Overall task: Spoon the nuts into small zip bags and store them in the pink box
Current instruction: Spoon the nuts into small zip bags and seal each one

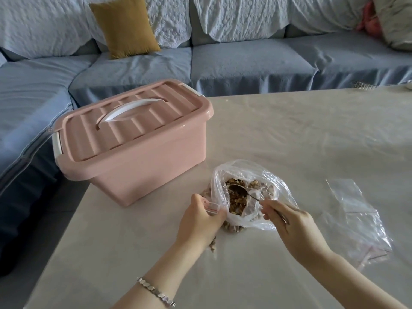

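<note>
A clear plastic bag full of brown nuts lies open on the table in front of me. My right hand grips the handle of a metal spoon, whose bowl is down among the nuts. My left hand holds a small zip bag with a red seal strip beside the big bag's mouth; a few nuts show under the hand. The pink box stands to the left with its lid on and a white handle on top.
Several empty small zip bags lie on the pale table to my right. A blue sofa with a mustard cushion runs behind and to the left of the table. The box sits near the table's left edge.
</note>
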Action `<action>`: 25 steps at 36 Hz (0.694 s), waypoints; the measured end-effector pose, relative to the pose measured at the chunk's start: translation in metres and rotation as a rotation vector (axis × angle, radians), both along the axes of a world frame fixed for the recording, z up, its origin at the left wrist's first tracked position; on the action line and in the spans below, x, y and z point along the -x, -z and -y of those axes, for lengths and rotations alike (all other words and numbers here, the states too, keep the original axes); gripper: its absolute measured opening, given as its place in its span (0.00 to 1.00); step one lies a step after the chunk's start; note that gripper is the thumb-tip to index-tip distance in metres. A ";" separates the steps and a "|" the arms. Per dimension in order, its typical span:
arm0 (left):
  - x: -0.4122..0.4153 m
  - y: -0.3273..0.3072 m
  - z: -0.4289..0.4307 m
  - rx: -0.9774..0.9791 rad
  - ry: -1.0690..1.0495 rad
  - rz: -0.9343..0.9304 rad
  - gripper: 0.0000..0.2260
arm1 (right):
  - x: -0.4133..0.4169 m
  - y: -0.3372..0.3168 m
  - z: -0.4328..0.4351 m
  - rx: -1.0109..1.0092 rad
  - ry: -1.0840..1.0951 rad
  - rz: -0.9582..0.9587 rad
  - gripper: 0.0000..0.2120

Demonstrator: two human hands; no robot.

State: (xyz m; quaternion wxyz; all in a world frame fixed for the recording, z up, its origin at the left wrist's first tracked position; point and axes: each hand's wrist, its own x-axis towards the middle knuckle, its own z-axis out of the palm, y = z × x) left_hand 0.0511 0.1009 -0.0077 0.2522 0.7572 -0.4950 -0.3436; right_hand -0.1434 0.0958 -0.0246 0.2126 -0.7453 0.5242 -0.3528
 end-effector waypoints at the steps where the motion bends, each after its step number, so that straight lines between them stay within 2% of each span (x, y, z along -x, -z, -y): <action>1: 0.001 0.000 0.000 0.000 -0.008 0.012 0.13 | 0.000 0.001 -0.001 0.038 0.001 -0.047 0.10; 4: 0.002 -0.001 -0.002 -0.004 -0.005 0.049 0.14 | -0.003 0.001 -0.001 0.029 0.037 -0.058 0.10; 7: 0.001 0.000 -0.002 -0.024 0.007 0.047 0.15 | -0.005 -0.001 -0.005 -0.104 0.078 0.076 0.16; 9: 0.001 0.001 -0.002 -0.034 0.014 0.015 0.15 | -0.006 -0.005 -0.007 -0.174 0.101 0.138 0.10; 15: 0.005 0.002 -0.003 -0.021 0.013 -0.082 0.14 | -0.011 -0.017 -0.007 -0.388 0.183 0.405 0.11; 18: 0.005 0.001 -0.004 -0.011 0.016 -0.109 0.14 | -0.010 -0.020 -0.008 -0.410 0.193 0.402 0.11; 22: 0.003 0.001 -0.004 -0.012 0.014 -0.119 0.14 | -0.010 -0.021 -0.013 -0.291 0.181 0.239 0.10; 25: 0.003 0.002 -0.004 -0.006 0.017 -0.131 0.13 | -0.013 -0.018 -0.015 -0.370 0.197 0.362 0.11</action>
